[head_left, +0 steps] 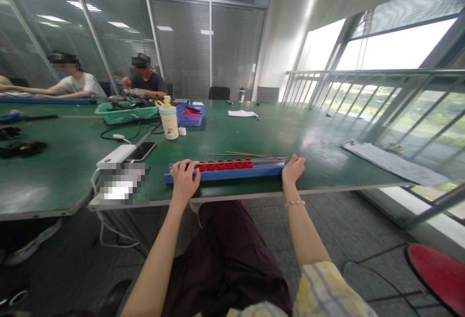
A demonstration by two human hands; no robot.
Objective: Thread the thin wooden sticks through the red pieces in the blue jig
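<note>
A long blue channel-shaped rail [232, 175] lies near the table's front edge. Several red pieces [221, 165] with dark openings sit in a row inside its left and middle part. My left hand [184, 176] is wrapped over the rail's left end, its fingertips near the first red piece. My right hand [292, 169] is at the right end, closed in a pinch; what its fingers hold is hidden. A thin light line, possibly a stick, runs along the top of the red pieces towards it. Two thin tan sticks [249, 153] lie just behind the rail.
Left of the rail lie a phone [143, 150] and a white power bank [116, 155] with a cable. Farther back stand a cup [169, 123], a green basket [125, 116] and a blue basket [189, 120]. A clipboard [392, 162] lies at right. Two people sit across the tables.
</note>
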